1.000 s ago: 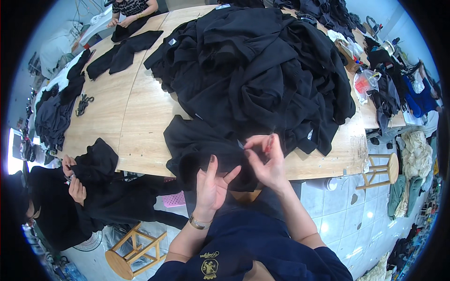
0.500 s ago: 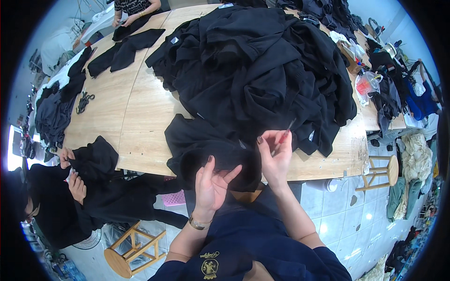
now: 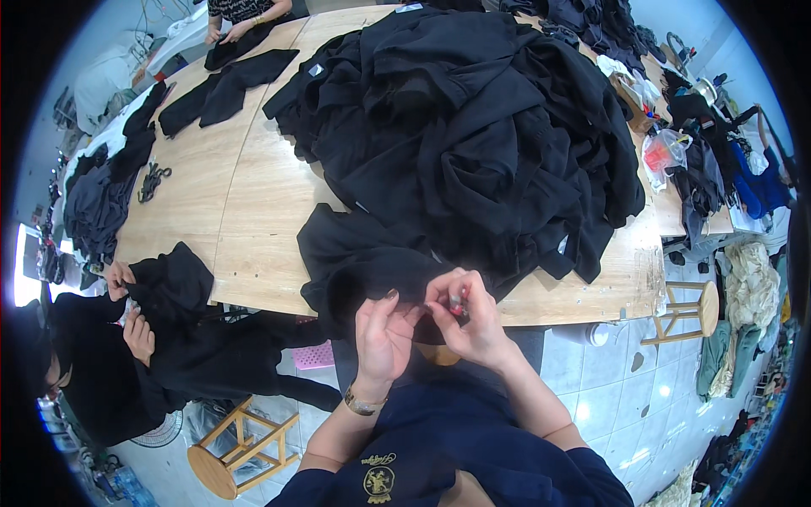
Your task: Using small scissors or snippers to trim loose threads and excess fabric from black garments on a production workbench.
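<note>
A black garment (image 3: pixel 363 253) lies at the table's near edge, against a big heap of black garments (image 3: pixel 456 127). My left hand (image 3: pixel 384 338) is beside its near edge, palm turned inward, thumb and forefinger apart. I see nothing held in it. My right hand (image 3: pixel 469 321) is closed around a small red tool (image 3: pixel 459 302), mostly hidden by the fingers; its exact kind does not show. The right fingertips are pinched close to my left thumb, over the garment's edge. Whether a thread or cloth lies between them is too small to see.
At the left a co-worker in black handles a dark garment (image 3: pixel 173 283); another stands at the far left. Black pieces (image 3: pixel 224 93) and dark cords (image 3: pixel 152 182) lie on the wooden table (image 3: pixel 262 203). Wooden stools (image 3: pixel 215 469) stand left and right. A plastic bag (image 3: pixel 666 150) sits at the right.
My right hand has moved left and down with the red tool, which has turned in the fingers. Its fingertips now meet near my left thumb. My left hand has shifted slightly.
</note>
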### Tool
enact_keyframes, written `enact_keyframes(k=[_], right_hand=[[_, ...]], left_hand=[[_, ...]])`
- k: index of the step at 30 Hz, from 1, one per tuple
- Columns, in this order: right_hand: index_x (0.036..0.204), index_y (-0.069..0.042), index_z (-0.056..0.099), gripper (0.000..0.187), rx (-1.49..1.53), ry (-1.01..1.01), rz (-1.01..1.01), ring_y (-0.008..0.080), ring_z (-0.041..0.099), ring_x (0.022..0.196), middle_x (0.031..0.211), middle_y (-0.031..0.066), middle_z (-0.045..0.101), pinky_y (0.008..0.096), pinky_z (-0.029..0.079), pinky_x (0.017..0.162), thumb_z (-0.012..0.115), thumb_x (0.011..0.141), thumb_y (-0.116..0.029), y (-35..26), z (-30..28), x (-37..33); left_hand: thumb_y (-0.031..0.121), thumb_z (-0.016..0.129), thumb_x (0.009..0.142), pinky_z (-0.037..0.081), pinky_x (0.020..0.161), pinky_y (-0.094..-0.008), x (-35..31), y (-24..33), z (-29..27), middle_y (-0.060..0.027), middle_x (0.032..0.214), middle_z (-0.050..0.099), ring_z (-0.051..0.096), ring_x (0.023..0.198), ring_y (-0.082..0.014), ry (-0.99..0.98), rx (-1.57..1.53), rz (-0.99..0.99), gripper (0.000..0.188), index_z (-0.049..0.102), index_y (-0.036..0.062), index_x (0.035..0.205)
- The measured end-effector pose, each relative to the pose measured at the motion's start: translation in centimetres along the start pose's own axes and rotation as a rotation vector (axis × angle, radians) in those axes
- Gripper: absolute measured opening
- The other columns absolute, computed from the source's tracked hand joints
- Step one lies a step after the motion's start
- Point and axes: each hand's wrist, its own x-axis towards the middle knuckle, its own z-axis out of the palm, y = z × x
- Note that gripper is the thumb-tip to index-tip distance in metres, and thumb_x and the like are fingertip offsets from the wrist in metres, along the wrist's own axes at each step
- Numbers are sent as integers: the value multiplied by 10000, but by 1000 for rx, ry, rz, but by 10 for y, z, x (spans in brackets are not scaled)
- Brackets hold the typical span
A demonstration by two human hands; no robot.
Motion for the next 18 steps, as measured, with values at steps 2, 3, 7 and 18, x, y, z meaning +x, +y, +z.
enact_keyframes(k=[2,3,7,18], right_hand=[[813,-72,317,340,136,-104,49,110,488,660,851,87,537,225,411,594,601,751,104,-11,-8,-2],[813,-72,317,340,136,-104,49,110,488,660,851,87,537,225,411,594,601,751,104,-13,-10,-3],[809,-79,300,388,304,75,25,67,453,661,860,65,497,177,371,557,648,738,75,-9,-11,-6],[866,-21,458,232,-95,57,54,238,575,497,618,88,540,297,437,458,647,739,19,-4,8,-7]], left_hand=[[76,403,916,467,928,-408,2,1,4,-123,1019,628,597,1003,-246,15,25,6,213,584,-12,988],[77,404,916,472,922,-410,3,2,7,-115,1000,635,599,994,-240,29,53,10,213,590,-7,977],[80,405,918,480,911,-403,4,0,16,-118,1013,629,602,975,-234,80,69,10,212,582,-13,991],[37,471,910,479,874,-334,3,-4,12,-94,1031,606,595,951,-189,75,116,-53,161,548,9,1049]])
